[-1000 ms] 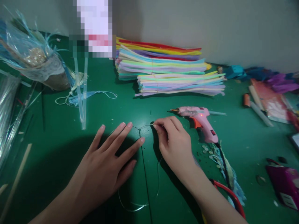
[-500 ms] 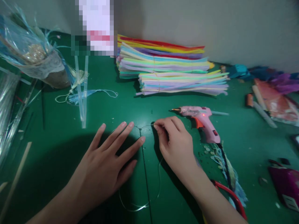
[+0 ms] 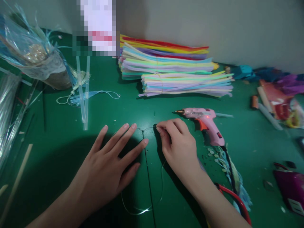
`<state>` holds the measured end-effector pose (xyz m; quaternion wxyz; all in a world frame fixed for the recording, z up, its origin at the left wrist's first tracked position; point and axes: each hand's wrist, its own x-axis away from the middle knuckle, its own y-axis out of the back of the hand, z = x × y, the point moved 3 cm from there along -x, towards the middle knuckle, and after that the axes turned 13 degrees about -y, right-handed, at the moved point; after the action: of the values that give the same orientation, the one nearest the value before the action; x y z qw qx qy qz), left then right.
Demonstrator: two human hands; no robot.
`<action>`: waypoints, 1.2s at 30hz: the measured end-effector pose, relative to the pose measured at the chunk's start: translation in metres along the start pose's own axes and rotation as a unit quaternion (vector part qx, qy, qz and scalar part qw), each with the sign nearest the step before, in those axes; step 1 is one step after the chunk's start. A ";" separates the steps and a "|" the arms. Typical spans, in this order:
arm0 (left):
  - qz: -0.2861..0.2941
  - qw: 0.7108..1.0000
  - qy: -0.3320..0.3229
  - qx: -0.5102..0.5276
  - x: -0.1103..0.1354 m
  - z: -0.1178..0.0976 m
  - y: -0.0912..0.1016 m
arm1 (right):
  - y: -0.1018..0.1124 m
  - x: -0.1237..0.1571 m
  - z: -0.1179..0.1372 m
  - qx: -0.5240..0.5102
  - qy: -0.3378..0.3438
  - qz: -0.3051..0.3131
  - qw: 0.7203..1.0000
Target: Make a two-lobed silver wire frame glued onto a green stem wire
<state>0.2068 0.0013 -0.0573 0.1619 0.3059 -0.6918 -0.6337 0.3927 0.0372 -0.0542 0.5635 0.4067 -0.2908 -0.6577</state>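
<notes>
A thin, shiny clear cord (image 3: 162, 180) loops over the green table between my hands. My left hand (image 3: 110, 158) lies palm down with its fingers spread, and the cord passes under its fingertips. Thumb and fingertips of my right hand (image 3: 179, 142) pinch the cord just to the right. Between them is a small dark knot or joint (image 3: 142, 130) at the top of a thin dark wire-like line (image 3: 148, 177), which runs down to the lower edge. Whether that line is a wire or something else, I cannot tell.
A pink glue gun (image 3: 201, 118) lies right, its red light on. Bundled pipe cleaners (image 3: 185, 85) lie behind my hands. Clear glue sticks (image 3: 83, 95), blue tassels (image 3: 85, 97) and a wrapped bouquet (image 3: 47, 66) are left. Red-handled pliers or scissors (image 3: 237, 198) sit beside my right forearm.
</notes>
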 end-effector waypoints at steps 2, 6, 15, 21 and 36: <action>0.003 1.000 0.001 0.000 0.000 0.001 0.000 | 0.000 0.000 0.000 0.001 -0.002 0.001 1.000; 0.015 1.000 0.002 0.006 0.000 0.001 -0.002 | 0.000 0.000 -0.001 -0.001 -0.004 0.003 1.000; 0.019 1.000 0.003 0.011 -0.001 0.001 -0.001 | 0.001 0.000 -0.001 -0.008 -0.004 0.012 1.000; 0.013 1.000 -0.001 0.009 -0.002 0.002 -0.002 | 0.003 0.001 -0.001 -0.002 0.006 0.005 1.000; 0.008 1.000 -0.001 0.024 -0.001 0.002 -0.001 | 0.004 0.002 0.004 -0.013 0.029 0.005 0.999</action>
<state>0.2067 0.0036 -0.0585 0.1589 0.3031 -0.7094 -0.6161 0.3914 0.0340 -0.0493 0.5803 0.4164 -0.2681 -0.6465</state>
